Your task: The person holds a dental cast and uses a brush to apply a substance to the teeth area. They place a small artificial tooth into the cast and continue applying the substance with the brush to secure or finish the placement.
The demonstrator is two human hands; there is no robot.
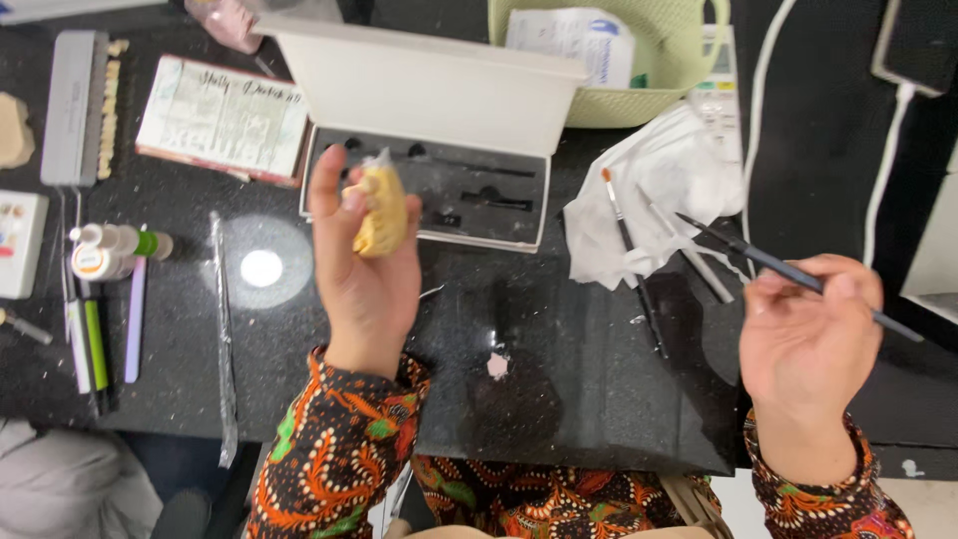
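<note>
Patterned sleeves frame the view. Just beyond them, the left hand [364, 260] is clamped on a yellow dental cast [381, 210], raised in front of the open white case [439, 130] — the right hand [808, 339], well right of the case, pinches a thin dark brush [788, 271]. This looks like detail work on the cast; brush tip must meet it next.

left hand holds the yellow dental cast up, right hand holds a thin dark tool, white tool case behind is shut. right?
One error: the white rectangular tool case is open, its lid raised over the dark foam insert, as the head view shows. The rest stands: the left hand holds up the yellow dental cast, and the right hand holds the thin dark tool.
</note>
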